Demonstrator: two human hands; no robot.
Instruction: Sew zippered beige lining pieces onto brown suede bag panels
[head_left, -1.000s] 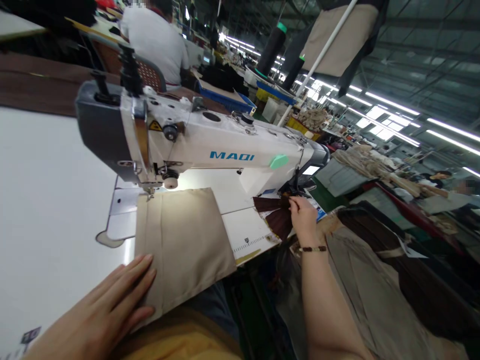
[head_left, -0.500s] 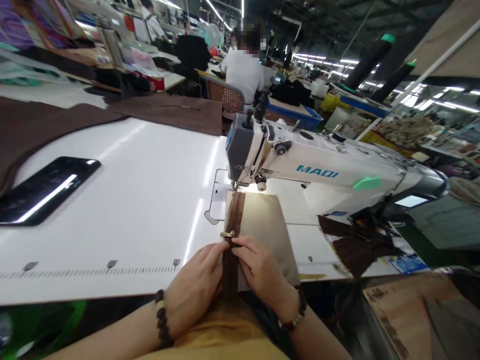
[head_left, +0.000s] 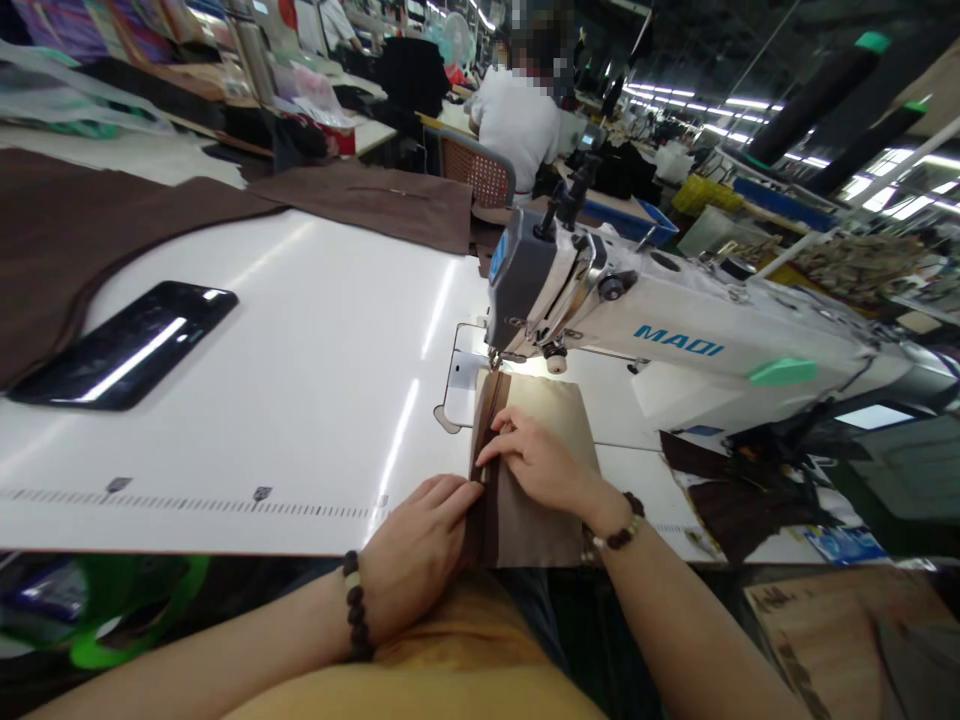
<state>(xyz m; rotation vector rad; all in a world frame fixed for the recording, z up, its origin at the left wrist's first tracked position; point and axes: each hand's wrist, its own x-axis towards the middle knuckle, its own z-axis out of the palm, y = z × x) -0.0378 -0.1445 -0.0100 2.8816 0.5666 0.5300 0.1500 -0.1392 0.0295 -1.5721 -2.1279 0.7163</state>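
A beige fabric panel [head_left: 559, 400] with a brown zipper strip [head_left: 491, 400] along its left side lies on the sewing machine bed. The strip's far end is under the needle and presser foot [head_left: 495, 358]. My left hand [head_left: 424, 540] is closed on the strip's near left edge, its fingertips beside a small brass zipper slider [head_left: 485, 474] that is partly hidden. My right hand [head_left: 536, 465] rests on the panel, fingers apart, the tips touching the strip just beyond the slider. The white sewing machine [head_left: 675, 330] stands ahead and to the right.
A black phone [head_left: 127, 345] lies on the white table [head_left: 330, 350] at left. Brown fabric [head_left: 375, 200] covers the back edge and far left. Dark scraps [head_left: 727, 500] lie at right under the machine arm. A person in white [head_left: 517, 125] sits beyond the machine.
My right hand has moved forward along the strip, its fingers now spread and partly covering the slider. My left hand stays at the strip's near edge. The whole view has shifted.
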